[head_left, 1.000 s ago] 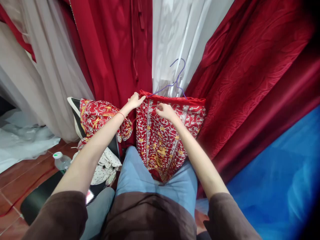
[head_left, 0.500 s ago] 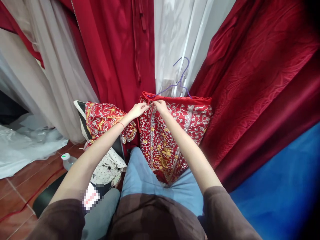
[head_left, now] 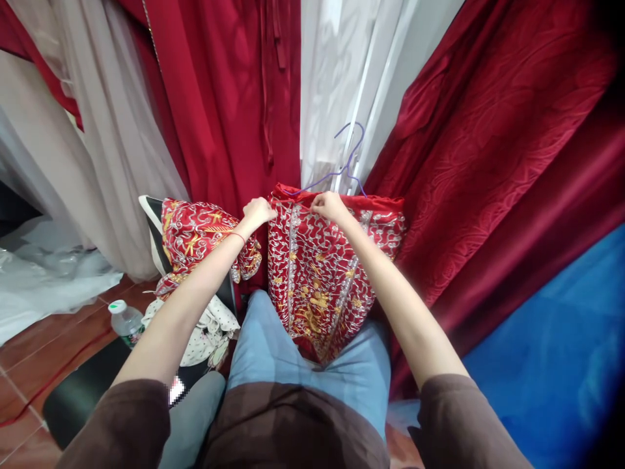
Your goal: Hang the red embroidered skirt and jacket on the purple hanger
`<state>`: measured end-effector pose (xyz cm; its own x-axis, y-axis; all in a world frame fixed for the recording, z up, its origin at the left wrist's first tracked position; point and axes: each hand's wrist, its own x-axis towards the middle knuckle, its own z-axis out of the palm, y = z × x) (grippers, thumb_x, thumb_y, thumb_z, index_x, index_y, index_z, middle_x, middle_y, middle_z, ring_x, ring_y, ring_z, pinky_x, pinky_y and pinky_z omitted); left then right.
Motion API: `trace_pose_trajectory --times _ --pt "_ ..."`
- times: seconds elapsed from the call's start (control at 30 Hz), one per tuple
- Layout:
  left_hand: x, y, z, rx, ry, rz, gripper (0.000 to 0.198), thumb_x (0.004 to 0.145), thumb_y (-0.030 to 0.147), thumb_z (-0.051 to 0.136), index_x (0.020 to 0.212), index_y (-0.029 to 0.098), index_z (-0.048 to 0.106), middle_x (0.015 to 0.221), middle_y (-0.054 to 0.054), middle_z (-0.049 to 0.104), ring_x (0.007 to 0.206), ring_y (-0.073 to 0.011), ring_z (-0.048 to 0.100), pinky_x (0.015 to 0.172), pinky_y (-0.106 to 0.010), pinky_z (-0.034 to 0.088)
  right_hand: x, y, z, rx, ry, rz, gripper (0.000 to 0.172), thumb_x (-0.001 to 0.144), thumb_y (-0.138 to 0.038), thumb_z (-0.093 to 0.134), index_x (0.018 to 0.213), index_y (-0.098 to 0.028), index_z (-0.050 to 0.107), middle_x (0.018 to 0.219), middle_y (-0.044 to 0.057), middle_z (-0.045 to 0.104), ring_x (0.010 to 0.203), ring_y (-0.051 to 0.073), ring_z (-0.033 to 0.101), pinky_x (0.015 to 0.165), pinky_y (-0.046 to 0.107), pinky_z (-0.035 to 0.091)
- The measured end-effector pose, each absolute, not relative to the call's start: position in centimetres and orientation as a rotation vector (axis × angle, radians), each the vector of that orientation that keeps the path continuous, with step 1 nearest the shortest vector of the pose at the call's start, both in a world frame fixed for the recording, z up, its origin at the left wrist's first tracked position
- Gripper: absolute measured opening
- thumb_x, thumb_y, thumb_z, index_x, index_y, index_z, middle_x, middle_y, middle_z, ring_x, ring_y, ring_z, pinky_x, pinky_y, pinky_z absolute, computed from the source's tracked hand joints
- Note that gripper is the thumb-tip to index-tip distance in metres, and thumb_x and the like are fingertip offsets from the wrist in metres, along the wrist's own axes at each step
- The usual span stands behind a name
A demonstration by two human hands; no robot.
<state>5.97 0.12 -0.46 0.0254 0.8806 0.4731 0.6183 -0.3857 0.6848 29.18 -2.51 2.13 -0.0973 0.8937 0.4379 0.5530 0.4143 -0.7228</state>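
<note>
A red embroidered skirt (head_left: 317, 251) with silver and gold patterns hangs upright in front of my knees. My left hand (head_left: 260, 211) pinches its upper left edge, fingers closed on the cloth. Some way to the right, my right hand (head_left: 331, 206) is closed on the same skirt just below the plain red waistband. A purple wire hanger (head_left: 347, 167) rises behind the top edge; its lower part is hidden in the skirt. Left of my left hand lies a matching red embroidered garment (head_left: 193, 228) draped on a chair.
Red curtain-like cloth (head_left: 234, 98) hangs behind, with dark red patterned fabric (head_left: 488, 163) at the right. At lower left are a plastic bottle (head_left: 125, 320), a dotted white cloth (head_left: 209, 332) and a black seat (head_left: 83, 384). Blue cloth (head_left: 547, 352) spreads at lower right.
My hands, close together at the skirt's upper left before, are now apart: the left went left, the right went right. The skirt's top is spread flatter and the hanger sits slightly lower.
</note>
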Motion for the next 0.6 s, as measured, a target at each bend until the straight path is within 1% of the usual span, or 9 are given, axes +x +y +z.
trace_pose_trajectory --times 0.07,0.13,0.17,0.27,0.3,0.37,0.47,0.53,0.6 --pt "6.3 -0.1 -0.2 1.894 1.592 1.546 0.008 0.071 0.024 0.071 0.067 0.017 0.074 0.060 -0.004 0.062 0.071 -0.0217 0.061 0.071 -0.032 0.044 29.5 -2.9 2.5 -1.204 -1.938 0.579 0.009 0.060 -0.017 0.079 0.064 -0.016 0.071 0.050 -0.005 0.057 0.051 0.008 0.048 0.059 0.023 0.040" --pt "7.0 -0.3 0.2 1.725 1.378 1.774 0.025 0.080 0.039 0.067 0.081 0.016 0.077 0.068 -0.004 0.066 0.067 -0.0167 0.059 0.067 -0.028 0.043 29.5 -3.3 2.7 -1.063 -2.029 0.737 0.021 0.066 -0.032 0.079 0.079 -0.015 0.076 0.054 -0.005 0.059 0.050 0.007 0.045 0.052 0.022 0.035" --pt "7.4 -0.4 0.4 1.660 1.197 1.793 0.033 0.083 0.045 0.064 0.085 0.015 0.078 0.070 -0.004 0.067 0.062 -0.0133 0.055 0.062 -0.026 0.041 29.5 -3.4 2.7 -0.978 -2.016 0.808 0.029 0.071 -0.040 0.076 0.084 -0.015 0.076 0.056 -0.004 0.059 0.048 0.006 0.042 0.048 0.022 0.031" --pt "7.8 -0.9 1.0 1.666 0.829 1.516 0.041 0.081 0.052 0.066 0.086 0.014 0.078 0.067 -0.003 0.066 0.050 -0.0069 0.042 0.051 -0.023 0.033 29.3 -3.7 2.6 -0.803 -1.817 0.900 0.049 0.078 -0.059 0.068 0.092 -0.013 0.074 0.056 -0.005 0.054 0.043 0.004 0.028 0.043 0.022 0.018" --pt "7.6 -1.1 1.2 1.741 0.785 1.375 0.040 0.076 0.052 0.072 0.083 0.013 0.079 0.065 -0.003 0.066 0.050 -0.0069 0.042 0.051 -0.023 0.033 29.3 -3.7 2.5 -0.780 -1.775 0.918 0.051 0.079 -0.062 0.067 0.093 -0.013 0.073 0.055 -0.006 0.051 0.043 0.004 0.025 0.042 0.022 0.015" --pt "7.1 -1.4 1.6 1.919 0.751 1.158 0.037 0.065 0.048 0.082 0.077 0.013 0.079 0.067 -0.004 0.070 0.059 -0.0104 0.054 0.060 -0.025 0.042 29.0 -3.8 2.3 -0.772 -1.765 0.965 0.053 0.078 -0.063 0.069 0.094 -0.012 0.073 0.051 -0.008 0.046 0.042 0.004 0.022 0.042 0.023 0.013" --pt "6.2 -1.8 2.3 2.116 0.736 1.023 0.037 0.060 0.046 0.085 0.078 0.014 0.080 0.079 -0.006 0.076 0.078 -0.0187 0.066 0.080 -0.031 0.049 28.4 -3.8 2.1 -0.786 -1.821 0.973 0.051 0.078 -0.058 0.071 0.099 -0.012 0.075 0.051 -0.008 0.043 0.044 0.005 0.026 0.044 0.022 0.018" --pt "5.9 -1.8 2.7 2.193 0.735 0.967 0.037 0.062 0.046 0.083 0.080 0.013 0.081 0.080 -0.006 0.076 0.079 -0.0191 0.066 0.081 -0.032 0.048 27.8 -3.6 2.0 -0.758 -1.877 0.886 0.045 0.077 -0.051 0.073 0.102 -0.014 0.076 0.058 -0.005 0.054 0.050 0.006 0.037 0.049 0.022 0.028" --pt "5.9 -1.8 2.9 2.234 0.747 0.910 0.038 0.061 0.044 0.083 0.081 0.012 0.080 0.077 -0.005 0.075 0.075 -0.0177 0.064 0.077 -0.031 0.047 27.1 -3.5 2.0 -0.712 -1.978 0.727 0.037 0.078 -0.043 0.073 0.103 -0.016 0.077 0.073 0.000 0.066 0.062 0.010 0.050 0.059 0.024 0.040"
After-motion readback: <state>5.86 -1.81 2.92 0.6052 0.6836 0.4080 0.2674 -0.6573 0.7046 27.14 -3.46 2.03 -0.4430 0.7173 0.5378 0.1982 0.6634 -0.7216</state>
